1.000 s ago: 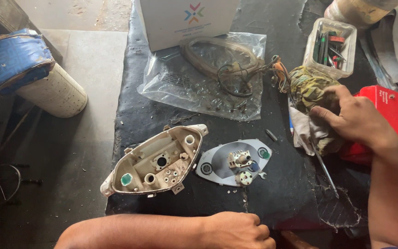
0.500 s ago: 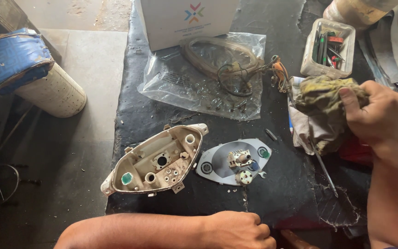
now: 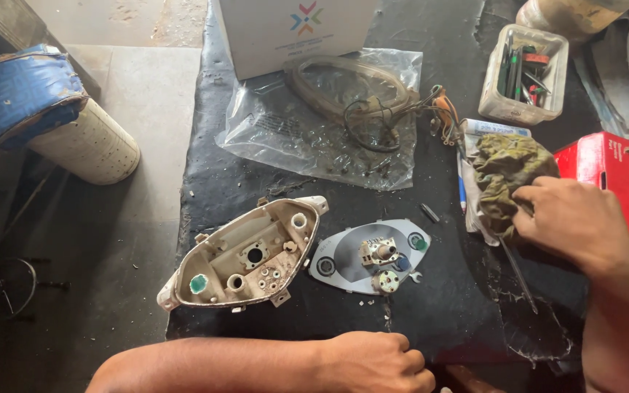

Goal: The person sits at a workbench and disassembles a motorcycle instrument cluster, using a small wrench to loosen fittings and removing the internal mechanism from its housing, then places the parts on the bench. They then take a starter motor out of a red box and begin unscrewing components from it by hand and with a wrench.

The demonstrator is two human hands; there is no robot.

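The fingers [image 3: 529, 200] of the right hand [image 3: 576, 222] are clenching a grimy olive rag [image 3: 504, 175] lying at the right of the black mat [image 3: 467, 306]; the left hand [image 3: 373, 360] is resting fisted at the near edge, holding nothing visible. The work is looking partway: the cream instrument housing [image 3: 245, 255] is lying open and emptied, its grey dial plate [image 3: 369, 255] sitting just beside it, both still apart. A bare concrete floor [image 3: 140, 80] is showing to the left.
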